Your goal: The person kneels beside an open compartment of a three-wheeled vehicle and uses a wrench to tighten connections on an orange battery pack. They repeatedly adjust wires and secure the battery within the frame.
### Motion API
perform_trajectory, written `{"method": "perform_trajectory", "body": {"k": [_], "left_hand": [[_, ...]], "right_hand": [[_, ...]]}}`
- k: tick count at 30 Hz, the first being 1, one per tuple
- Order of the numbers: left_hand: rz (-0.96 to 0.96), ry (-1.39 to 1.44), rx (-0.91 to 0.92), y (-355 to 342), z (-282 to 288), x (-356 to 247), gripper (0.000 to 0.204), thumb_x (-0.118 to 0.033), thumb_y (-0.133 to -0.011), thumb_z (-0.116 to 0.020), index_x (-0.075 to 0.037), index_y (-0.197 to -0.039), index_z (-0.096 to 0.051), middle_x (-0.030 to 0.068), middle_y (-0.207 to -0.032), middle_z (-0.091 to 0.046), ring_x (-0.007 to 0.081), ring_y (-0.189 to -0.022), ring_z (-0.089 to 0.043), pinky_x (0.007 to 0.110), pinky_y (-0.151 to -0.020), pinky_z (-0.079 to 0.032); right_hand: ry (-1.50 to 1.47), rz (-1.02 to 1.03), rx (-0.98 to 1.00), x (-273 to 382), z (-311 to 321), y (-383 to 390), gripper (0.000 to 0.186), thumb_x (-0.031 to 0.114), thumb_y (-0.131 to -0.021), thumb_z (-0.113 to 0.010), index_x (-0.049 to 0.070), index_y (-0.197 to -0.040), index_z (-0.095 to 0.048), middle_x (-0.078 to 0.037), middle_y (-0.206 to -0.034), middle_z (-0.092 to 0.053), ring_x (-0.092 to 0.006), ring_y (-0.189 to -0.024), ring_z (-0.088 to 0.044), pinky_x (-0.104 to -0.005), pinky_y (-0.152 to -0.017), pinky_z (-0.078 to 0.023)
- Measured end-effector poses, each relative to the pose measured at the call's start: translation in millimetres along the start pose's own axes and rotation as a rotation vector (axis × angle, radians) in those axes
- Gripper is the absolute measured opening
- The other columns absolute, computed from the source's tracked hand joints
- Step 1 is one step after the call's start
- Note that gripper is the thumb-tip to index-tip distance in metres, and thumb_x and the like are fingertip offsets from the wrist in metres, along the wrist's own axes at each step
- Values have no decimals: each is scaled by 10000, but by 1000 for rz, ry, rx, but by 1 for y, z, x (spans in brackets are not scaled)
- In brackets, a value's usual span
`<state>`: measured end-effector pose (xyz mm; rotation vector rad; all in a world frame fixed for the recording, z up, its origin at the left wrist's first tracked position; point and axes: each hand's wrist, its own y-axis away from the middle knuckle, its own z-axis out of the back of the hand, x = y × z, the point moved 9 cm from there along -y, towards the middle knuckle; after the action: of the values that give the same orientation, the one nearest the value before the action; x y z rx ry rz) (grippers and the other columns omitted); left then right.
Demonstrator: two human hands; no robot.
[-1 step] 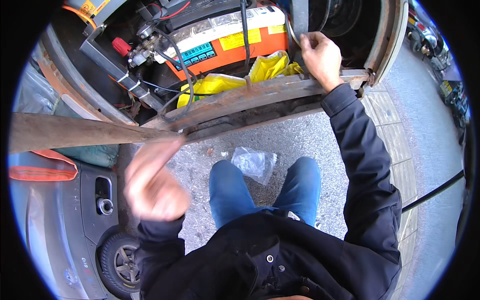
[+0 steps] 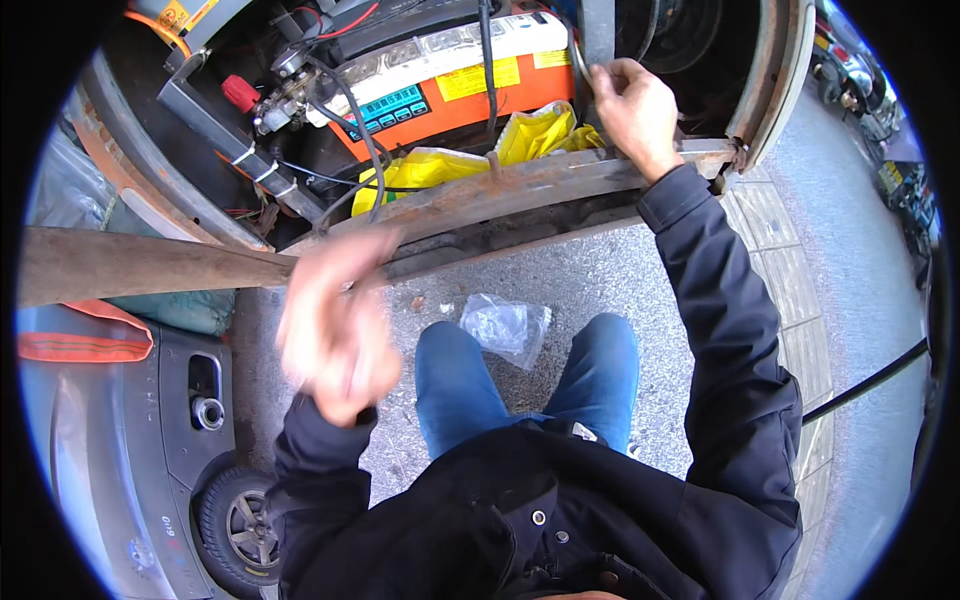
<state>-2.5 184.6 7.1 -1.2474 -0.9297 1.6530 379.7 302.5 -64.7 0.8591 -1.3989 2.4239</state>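
My right hand (image 2: pixel 630 110) is closed on a thin, pale cable (image 2: pixel 581 62) beside a grey metal bracket (image 2: pixel 598 28), inside an open metal compartment. Just left of it sits an orange battery-like unit (image 2: pixel 446 119) with a white top, yellow bags or sheeting (image 2: pixel 530 135) bunched beneath it. A rusty beam (image 2: pixel 455 185) crosses the compartment's near edge. My left hand (image 2: pixel 340 325) is smeared by motion at that beam's lower left, below looping black cables (image 2: pixel 372 150); whether it holds anything cannot be made out.
A red knob (image 2: pixel 240 93) tops a fitting at left. A long brown bar (image 2: pixel 130 262) extends leftward above a grey vehicle body (image 2: pixel 110 420) with a wheel (image 2: pixel 245 525). A crumpled clear bag (image 2: pixel 500 325) lies on the pavement between my knees. Scooters (image 2: pixel 855 70) stand at far right.
My left hand has moved up and to the right, toward the beam. My right hand has shifted slightly up and left, still on the cable.
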Motion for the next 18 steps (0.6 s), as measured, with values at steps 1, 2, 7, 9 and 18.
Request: {"method": "perform_trajectory", "body": {"k": [1,2,7,9,18], "left_hand": [[218,-14,107,-2,-44,26,291,-147,-1055,-574,97,-1204,-626,208,-1102,-715,284,-1004,-723,359,-913,-567],[442,205,118,-10,-70,58,364,-191,-1058,-584,118,-1249,-578,251,-1164,-682,329,-1079,-701,385,-974,-553],[1151,952,4,-22,-153,185,658,-313,-1051,-612,203,-1373,-359,389,-1393,-484,438,-1301,-569,482,-1109,-502],[1204,997,-46,-27,-168,205,725,-365,-1034,-634,204,-1370,-334,400,-1418,-447,451,-1315,-552,508,-1116,-497],[1076,859,-104,-35,-176,244,641,-526,-992,-651,60,-1237,-568,256,-1222,-659,361,-1142,-681,462,-1025,-528]], "right_hand": [[-8,35,12,9,-3,-1,302,351,-944,-679,67,-943,-782,-126,-798,-760,-309,-774,-757,-393,-752,-595],[-61,47,29,11,-6,-1,306,351,-946,-681,61,-945,-780,-127,-799,-761,-312,-776,-757,-394,-753,-595],[-256,57,106,23,-30,-18,358,358,-941,-706,8,-977,-767,-177,-803,-753,-306,-791,-763,-378,-756,-596],[-385,-117,295,18,-53,-23,372,364,-954,-709,1,-1010,-767,-135,-854,-770,-220,-767,-752,-328,-685,-581],[-1013,-713,568,33,-124,-13,270,298,-1002,-678,58,-1124,-684,-64,-909,-728,-99,-776,-699,-242,-656,-560]]}}
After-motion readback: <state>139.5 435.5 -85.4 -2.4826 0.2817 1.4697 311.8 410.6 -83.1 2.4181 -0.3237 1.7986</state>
